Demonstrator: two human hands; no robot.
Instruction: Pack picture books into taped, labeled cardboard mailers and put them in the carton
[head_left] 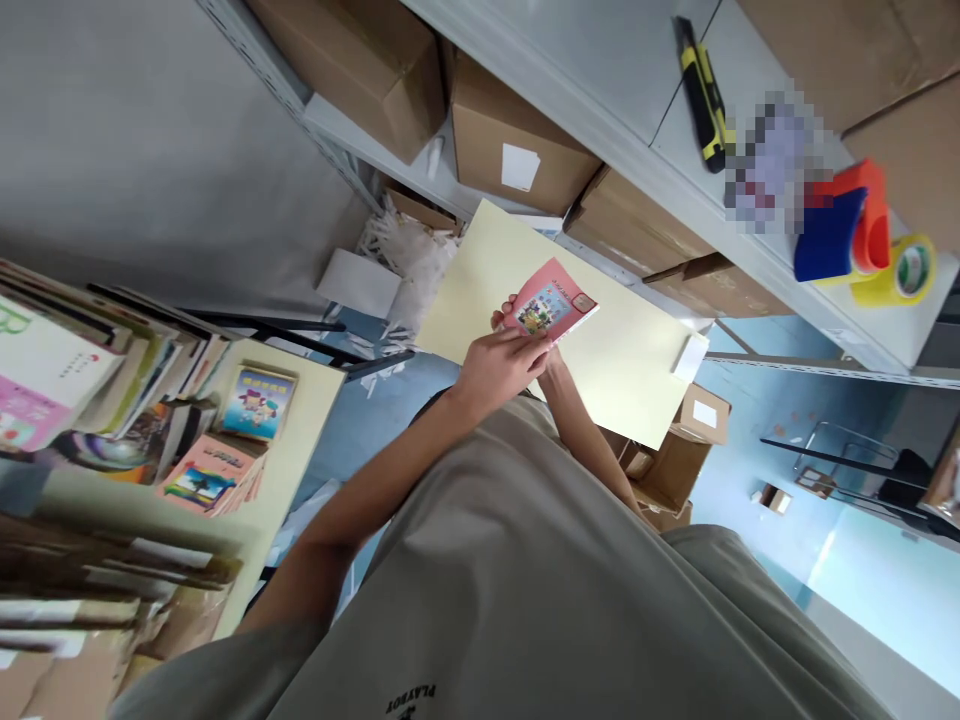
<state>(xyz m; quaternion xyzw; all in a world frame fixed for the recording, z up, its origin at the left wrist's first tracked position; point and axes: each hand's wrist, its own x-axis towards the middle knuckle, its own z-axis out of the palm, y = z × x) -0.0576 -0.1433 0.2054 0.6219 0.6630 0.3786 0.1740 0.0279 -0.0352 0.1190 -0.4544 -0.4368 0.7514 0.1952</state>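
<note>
PLAYBOY on the shirt (510,570)

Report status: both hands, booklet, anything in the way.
Left hand across the lower edge of the pink booklet, right hand beneath it. Booklet over the pale yellow tabletop, illustrated side up. Only the hands overlap it.

Storeroom, boxes (517,125) on shelving (585,60)

Booklet (545,310): paper, smooth cover. Bench (630,350): smooth, matt. Far shelf (592,60): smooth metal. Far boxes (487,115): matt cardboard. Near shirt (487,570): matt cloth.
</note>
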